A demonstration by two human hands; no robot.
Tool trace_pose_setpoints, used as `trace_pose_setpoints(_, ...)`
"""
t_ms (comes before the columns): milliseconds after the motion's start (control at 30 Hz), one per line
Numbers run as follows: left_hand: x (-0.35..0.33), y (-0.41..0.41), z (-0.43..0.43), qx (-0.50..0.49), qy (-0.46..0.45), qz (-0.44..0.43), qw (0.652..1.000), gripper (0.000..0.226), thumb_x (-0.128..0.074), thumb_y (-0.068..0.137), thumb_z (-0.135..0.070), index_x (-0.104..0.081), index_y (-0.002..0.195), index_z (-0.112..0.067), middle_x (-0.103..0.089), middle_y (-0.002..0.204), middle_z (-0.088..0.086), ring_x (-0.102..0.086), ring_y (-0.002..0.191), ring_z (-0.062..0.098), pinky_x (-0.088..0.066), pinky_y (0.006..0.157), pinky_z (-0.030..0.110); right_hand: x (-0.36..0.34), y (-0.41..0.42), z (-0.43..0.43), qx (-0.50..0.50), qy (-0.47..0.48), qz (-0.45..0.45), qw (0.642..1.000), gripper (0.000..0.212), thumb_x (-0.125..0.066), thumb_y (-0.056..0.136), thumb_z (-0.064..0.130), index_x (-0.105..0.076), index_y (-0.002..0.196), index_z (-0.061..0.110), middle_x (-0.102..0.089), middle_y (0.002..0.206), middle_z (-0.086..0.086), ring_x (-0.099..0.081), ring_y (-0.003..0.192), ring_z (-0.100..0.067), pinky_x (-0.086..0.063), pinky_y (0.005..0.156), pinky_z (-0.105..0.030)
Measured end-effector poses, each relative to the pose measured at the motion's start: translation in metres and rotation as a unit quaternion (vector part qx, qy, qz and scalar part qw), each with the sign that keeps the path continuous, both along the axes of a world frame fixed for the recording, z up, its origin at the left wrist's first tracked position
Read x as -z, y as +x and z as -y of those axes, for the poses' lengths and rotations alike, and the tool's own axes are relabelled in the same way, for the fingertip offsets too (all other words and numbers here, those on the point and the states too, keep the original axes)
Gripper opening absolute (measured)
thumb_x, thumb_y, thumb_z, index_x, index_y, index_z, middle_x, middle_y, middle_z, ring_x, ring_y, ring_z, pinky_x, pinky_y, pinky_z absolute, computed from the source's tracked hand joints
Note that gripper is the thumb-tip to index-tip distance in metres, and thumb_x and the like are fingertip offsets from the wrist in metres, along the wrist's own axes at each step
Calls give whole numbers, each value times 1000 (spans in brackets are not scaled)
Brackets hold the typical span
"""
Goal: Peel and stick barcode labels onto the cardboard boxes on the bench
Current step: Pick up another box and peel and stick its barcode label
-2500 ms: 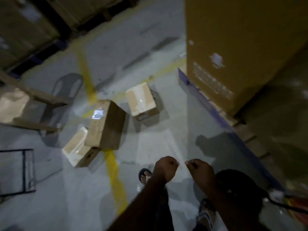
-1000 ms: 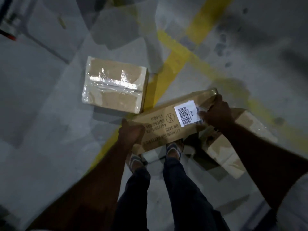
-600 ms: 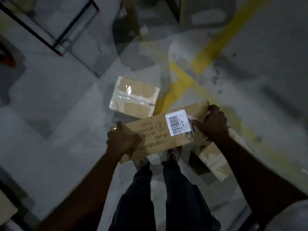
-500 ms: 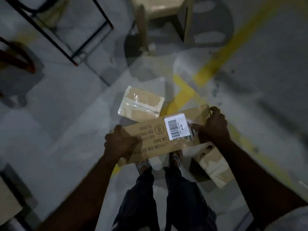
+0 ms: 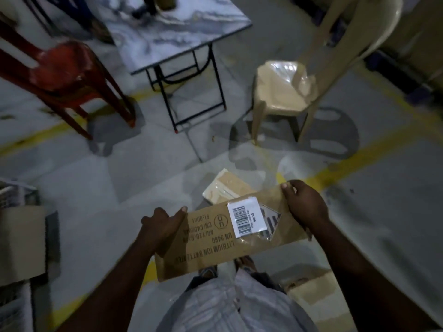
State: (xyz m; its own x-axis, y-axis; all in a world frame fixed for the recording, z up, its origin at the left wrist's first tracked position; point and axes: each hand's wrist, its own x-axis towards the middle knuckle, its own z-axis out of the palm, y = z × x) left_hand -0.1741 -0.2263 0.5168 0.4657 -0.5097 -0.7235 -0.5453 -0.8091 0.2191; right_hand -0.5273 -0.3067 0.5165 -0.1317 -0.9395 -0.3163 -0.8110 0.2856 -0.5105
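Note:
I hold a long brown cardboard box (image 5: 215,245) off the floor in front of my body. My left hand (image 5: 160,226) grips its left end and my right hand (image 5: 304,204) grips its right end. A white barcode label (image 5: 245,220) is stuck on the box's top face, beside printed lithium battery text. A smaller taped box (image 5: 225,188) lies on the floor just beyond it. Another taped box (image 5: 311,293) lies on the floor at my lower right.
A marble-topped folding table (image 5: 167,27) stands ahead on black legs. A red plastic chair (image 5: 64,70) is left of it and a beige plastic chair (image 5: 285,89) right. Yellow lines (image 5: 359,156) cross the grey floor. Cartons (image 5: 19,240) sit at the left edge.
I went from standing with both hands free to picking up the long labelled box from the floor. It has risen, and my view has lifted toward the table and chairs.

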Motion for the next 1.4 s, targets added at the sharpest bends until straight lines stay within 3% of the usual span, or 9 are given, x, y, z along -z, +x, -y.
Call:
trace_pose_setpoints(100, -19, -6, -15, -32, -18, 13, 999, 91, -39, 78, -86, -51, 130, -12, -44, 137, 27, -40, 130, 42, -47, 96, 49, -11, 11, 23, -44, -37, 1, 998, 39, -45, 98, 47, -68, 105, 16, -70, 106, -12, -64, 97, -35, -49, 78, -38)
trace_pose_setpoints(233, -39, -14, -42, -139, -27, -1, 990, 93, -41, 76, -87, -46, 144, -24, -22, 152, 22, -39, 133, 43, -44, 105, 51, -23, 41, 57, -102, -68, 43, 991, 40, -44, 92, 47, -65, 82, 14, -64, 94, -18, -63, 81, -33, -45, 67, -33)
trace_pose_setpoints(400, -55, -19, -82, -198, -50, -1, 979, 79, -32, 88, -78, -62, 128, -16, -47, 139, 20, -30, 136, 38, -49, 97, 45, -47, 100, 80, -214, -100, 58, 970, 35, -49, 97, 32, -65, 93, 2, -62, 101, -26, -61, 94, -38, -43, 74, -36)
trace_pose_setpoints(533, -78, -7, -116, -294, -76, -24, 953, 95, -35, 71, -91, -70, 111, -13, -66, 118, 24, -61, 111, 48, -59, 73, 57, -76, 162, 83, -304, -133, 67, 941, 35, -51, 97, 28, -66, 97, -2, -58, 107, -29, -58, 101, -41, -45, 87, -39)
trace_pose_setpoints(600, -89, 0, -135, -344, -99, -32, 933, 89, -40, 77, -86, -69, 113, -9, -67, 115, 24, -67, 96, 46, -60, 55, 45, -90, 196, 82, -342, -139, 76, 926, 32, -53, 96, 30, -66, 91, 0, -57, 105, -28, -60, 97, -40, -46, 84, -38)
trace_pose_setpoints(733, -105, 11, -175, -400, -133, -34, 906, 76, -41, 85, -78, -69, 110, -12, -70, 105, 18, -69, 84, 40, -59, 58, 40, -127, 269, 72, -415, -149, 85, 893, 35, -54, 91, 35, -65, 83, 3, -61, 98, -30, -63, 91, -41, -46, 74, -35)
trace_pose_setpoints(833, -118, 23, -202, -440, -154, -49, 883, 74, -39, 84, -80, -70, 107, -16, -71, 102, 16, -69, 84, 38, -61, 62, 43, -157, 319, 53, -462, -169, 94, 866, 28, -56, 90, 31, -61, 76, 8, -62, 97, -31, -64, 88, -41, -36, 66, -29)
trace_pose_setpoints(1167, -146, 68, -323, -560, -207, -76, 799, 78, -40, 84, -80, -58, 133, -22, -63, 129, 16, -65, 102, 37, -58, 70, 41, -227, 471, -78, -580, -239, 115, 771, 38, -59, 91, 35, -69, 107, 2, -55, 121, -24, -59, 107, -40, -48, 86, -39)
trace_pose_setpoints(1400, -170, 97, -420, -623, -242, -34, 743, 73, -39, 87, -76, -57, 132, -22, -65, 124, 15, -63, 102, 36, -54, 70, 38, -261, 557, -204, -637, -275, 140, 706, 38, -59, 93, 39, -68, 106, 5, -53, 120, -20, -59, 103, -39, -45, 76, -35)
